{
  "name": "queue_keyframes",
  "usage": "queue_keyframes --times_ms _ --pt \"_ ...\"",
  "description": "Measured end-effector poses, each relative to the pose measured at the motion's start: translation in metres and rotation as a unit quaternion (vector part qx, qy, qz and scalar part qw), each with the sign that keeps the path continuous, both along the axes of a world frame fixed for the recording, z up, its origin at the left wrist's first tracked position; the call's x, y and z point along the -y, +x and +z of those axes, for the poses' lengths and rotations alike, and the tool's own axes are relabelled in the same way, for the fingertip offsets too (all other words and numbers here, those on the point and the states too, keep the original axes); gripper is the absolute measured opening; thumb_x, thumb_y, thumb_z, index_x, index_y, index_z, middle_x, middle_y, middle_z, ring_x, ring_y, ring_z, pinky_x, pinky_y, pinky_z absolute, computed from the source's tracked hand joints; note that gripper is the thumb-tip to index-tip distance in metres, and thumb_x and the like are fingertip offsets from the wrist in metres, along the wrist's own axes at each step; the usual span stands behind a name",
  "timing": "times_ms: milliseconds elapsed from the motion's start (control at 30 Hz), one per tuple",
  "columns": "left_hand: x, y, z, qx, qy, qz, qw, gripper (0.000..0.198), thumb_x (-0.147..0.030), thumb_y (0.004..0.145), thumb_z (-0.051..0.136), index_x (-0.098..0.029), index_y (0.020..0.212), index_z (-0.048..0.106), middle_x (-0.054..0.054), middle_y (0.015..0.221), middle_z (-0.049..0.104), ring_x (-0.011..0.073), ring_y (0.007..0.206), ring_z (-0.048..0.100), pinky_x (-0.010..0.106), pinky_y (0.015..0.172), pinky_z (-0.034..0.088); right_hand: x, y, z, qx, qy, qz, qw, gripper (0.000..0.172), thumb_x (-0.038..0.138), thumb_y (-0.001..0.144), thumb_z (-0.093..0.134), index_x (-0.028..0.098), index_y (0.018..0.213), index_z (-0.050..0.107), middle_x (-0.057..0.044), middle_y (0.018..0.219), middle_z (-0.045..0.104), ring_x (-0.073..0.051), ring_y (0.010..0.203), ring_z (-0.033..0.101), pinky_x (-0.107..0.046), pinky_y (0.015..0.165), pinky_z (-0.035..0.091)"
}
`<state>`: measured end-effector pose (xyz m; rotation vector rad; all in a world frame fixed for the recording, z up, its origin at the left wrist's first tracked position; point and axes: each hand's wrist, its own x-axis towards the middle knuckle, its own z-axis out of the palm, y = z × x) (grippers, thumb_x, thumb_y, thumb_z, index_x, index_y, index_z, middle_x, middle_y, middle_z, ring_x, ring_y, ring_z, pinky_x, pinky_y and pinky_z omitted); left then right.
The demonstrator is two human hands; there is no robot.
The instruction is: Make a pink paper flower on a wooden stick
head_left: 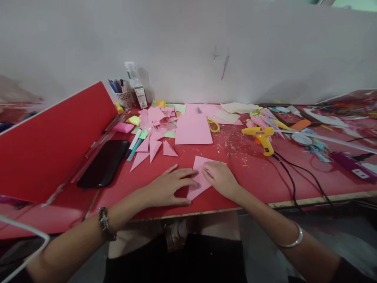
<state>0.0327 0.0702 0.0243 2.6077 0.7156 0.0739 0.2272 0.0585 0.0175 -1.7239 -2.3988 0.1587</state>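
Pink paper sheet [201, 183], plain-coloured, thin. Lies near-flat on red tabletop [255, 179], close to front edge, turned slightly askew to it. Upper left corner pointed; left side straight, leaning down to narrow lower corner. Lower right side slants up and away from that corner. Middle and right parts largely covered; whether fold is complete there, cannot tell.

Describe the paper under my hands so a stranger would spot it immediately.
Find the red table and look to the middle of its near edge. There, the left hand and right hand rest on a pink paper. Other pink sheets and triangles lie farther back; only this one has hands on it.
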Motion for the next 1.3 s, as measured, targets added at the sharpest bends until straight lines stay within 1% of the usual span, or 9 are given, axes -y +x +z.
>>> queue_keyframes --times_ms 167,433,500,600,700,767,867,1067,1300 --pt "0.002 -0.002 -0.004 0.003 0.033 0.003 0.999 0.042 -0.045 0.077 0.045 -0.032 0.117 0.044 0.001 0.137 0.03 0.0208 0.125 0.026 0.045 0.104 0.013 0.001 -0.001 0.002 0.013 0.0 -0.004 1.0 0.021 0.02 0.082 0.038 0.015 0.065 0.05 -0.003 0.068 0.058 -0.013 0.065 0.048 -0.024 0.058 0.024" --pt "0.003 -0.004 -0.006 -0.029 0.082 -0.042 0.995 0.041 -0.043 0.084 0.033 -0.034 0.124 0.036 0.003 0.139 0.025 0.0222 0.127 0.021 0.048 0.102 0.015 0.003 -0.003 0.004 0.027 0.008 -0.009 1.0 0.019 0.018 0.081 0.037 0.015 0.068 0.051 -0.003 0.069 0.059 -0.013 0.067 0.05 -0.025 0.059 0.025" --pt "0.003 -0.004 -0.006 -0.026 0.083 -0.041 0.995 0.041 -0.043 0.084 0.032 -0.033 0.124 0.037 0.003 0.139 0.025 0.022 0.126 0.022 0.047 0.102 0.015 0.003 -0.003 0.005 0.029 0.003 -0.009 1.0 0.019 0.018 0.081 0.037 0.015 0.069 0.052 -0.003 0.07 0.059 -0.013 0.067 0.05 -0.025 0.059 0.025" --pt "0.002 -0.002 -0.008 -0.006 0.075 -0.015 0.997 0.035 -0.04 0.086 0.029 -0.033 0.118 0.043 0.001 0.135 0.033 0.0196 0.123 0.028 0.045 0.101 0.019 0.003 -0.003 0.005 0.029 -0.002 -0.013 0.999 0.02 0.018 0.081 0.037 0.015 0.069 0.052 -0.003 0.071 0.059 -0.013 0.067 0.05 -0.025 0.059 0.025" --pt "0.002 0.004 -0.009 0.026 0.064 0.028 0.997 0.03 -0.037 0.086 0.032 -0.029 0.109 0.05 0.0 0.126 0.044 0.0168 0.116 0.038 0.04 0.099 0.025 0.002 -0.003 0.004 0.028 0.001 -0.012 1.0 0.02 0.018 0.081 0.037 0.015 0.069 0.052 -0.002 0.071 0.059 -0.013 0.066 0.05 -0.025 0.058 0.024" --pt "0.002 0.007 -0.01 0.042 0.062 0.057 0.996 0.03 -0.036 0.083 0.039 -0.024 0.108 0.051 0.002 0.121 0.049 0.0167 0.111 0.041 0.037 0.097 0.029 0.002 -0.003 0.003 0.027 0.003 -0.01 1.0 0.02 0.018 0.082 0.037 0.015 0.069 0.052 -0.002 0.07 0.059 -0.013 0.066 0.05 -0.025 0.058 0.024" --pt "0.002 0.01 -0.009 0.05 0.057 0.083 0.994 0.037 -0.036 0.078 0.047 -0.02 0.112 0.047 0.004 0.119 0.05 0.0183 0.11 0.042 0.036 0.094 0.032 0.002 -0.003 0.004 0.03 0.004 -0.009 0.999 0.021 0.019 0.082 0.036 0.015 0.07 0.053 -0.003 0.07 0.06 -0.013 0.066 0.05 -0.025 0.058 0.023" --pt "0.0 0.005 -0.007 0.033 0.065 0.042 0.996 0.044 -0.042 0.077 0.047 -0.023 0.116 0.047 0.004 0.125 0.046 0.0202 0.112 0.041 0.038 0.096 0.03 0.003 -0.004 0.005 0.041 0.001 -0.012 0.999 0.022 0.018 0.082 0.034 0.015 0.071 0.053 -0.003 0.071 0.06 -0.014 0.067 0.051 -0.026 0.058 0.023" --pt "-0.001 0.004 -0.002 -0.002 0.078 0.037 0.996 0.051 -0.05 0.073 0.048 -0.025 0.118 0.046 0.003 0.128 0.043 0.0209 0.114 0.039 0.038 0.096 0.03 0.002 -0.005 0.005 0.048 0.003 -0.009 0.999 0.023 0.018 0.083 0.033 0.015 0.071 0.053 -0.003 0.071 0.06 -0.014 0.067 0.051 -0.026 0.058 0.023"
